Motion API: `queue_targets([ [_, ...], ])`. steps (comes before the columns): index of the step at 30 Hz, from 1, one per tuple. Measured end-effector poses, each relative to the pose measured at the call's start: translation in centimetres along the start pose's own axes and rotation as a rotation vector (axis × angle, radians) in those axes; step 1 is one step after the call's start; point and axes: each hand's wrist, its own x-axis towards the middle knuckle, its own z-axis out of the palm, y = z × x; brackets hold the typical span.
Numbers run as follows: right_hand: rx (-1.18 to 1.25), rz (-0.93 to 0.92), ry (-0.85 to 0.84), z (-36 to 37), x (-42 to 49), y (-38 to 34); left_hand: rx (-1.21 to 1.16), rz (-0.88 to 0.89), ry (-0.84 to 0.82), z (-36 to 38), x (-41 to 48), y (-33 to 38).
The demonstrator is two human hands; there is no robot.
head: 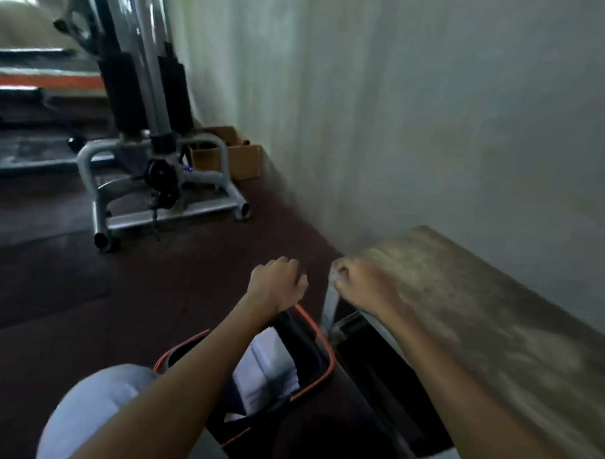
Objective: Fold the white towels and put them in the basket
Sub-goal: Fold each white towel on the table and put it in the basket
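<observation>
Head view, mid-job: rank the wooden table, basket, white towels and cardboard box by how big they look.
1. wooden table, largest.
2. basket.
3. white towels in the basket and cardboard box look about alike; the box sits farther off, so I leave them unranked.

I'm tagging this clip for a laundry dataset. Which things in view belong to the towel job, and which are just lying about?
Part of the job:
white towels, folded, inside the basket
basket, on the floor beside the table
wooden table, probably the folding surface

Just lying about:
exercise machine
cardboard box, by the wall
</observation>
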Motion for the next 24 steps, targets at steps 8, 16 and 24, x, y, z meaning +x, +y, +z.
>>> queue_targets([
  [8, -0.037, 0.237, 0.104, -7.4, -10.2, 5.3, -0.031, 0.289, -0.060, -1.8, -2.0, 11.8],
  [16, -0.031, 0.540, 0.201, -10.7, -23.7, 14.7, -0.059, 0.609, -0.188, 0.7, -5.1, 26.3],
  [24, -0.042, 0.854, 0.249, -11.1, -35.1, 21.9, -0.049, 0.822, -0.298, 3.7, -9.3, 37.5],
])
